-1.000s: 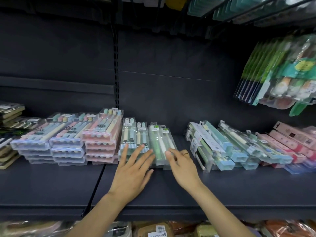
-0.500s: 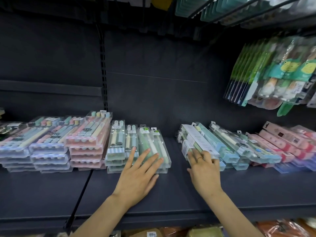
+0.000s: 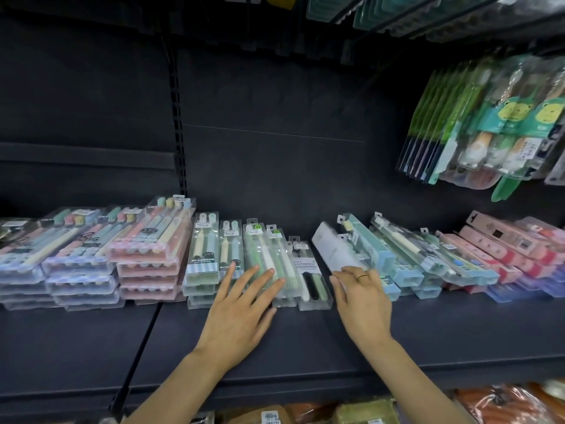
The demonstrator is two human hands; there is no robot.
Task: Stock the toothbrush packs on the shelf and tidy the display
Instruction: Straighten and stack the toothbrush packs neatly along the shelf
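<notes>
Clear toothbrush packs lie in rows on the dark shelf (image 3: 305, 341). My left hand (image 3: 241, 310) rests flat with fingers spread on the green toothbrush packs (image 3: 263, 255). Just right of them lies a single pack with a black and a white brush (image 3: 312, 276). My right hand (image 3: 363, 298), with a ring on it, grips the near end of a white-backed pack (image 3: 334, 250), which tilts up off the teal-and-blue pile (image 3: 406, 261). That pack is blurred.
Stacked pastel multi-packs (image 3: 146, 240) fill the shelf's left side, and pink boxes (image 3: 501, 249) lie at far right. Green carded brushes (image 3: 489, 127) hang from hooks at upper right. Packaged goods (image 3: 351, 413) show on the shelf below.
A black-and-white brush pack now lies beside the green packs, in what was a gap. My right hand has lifted the white-backed pack off the right pile. My left hand stays put.
</notes>
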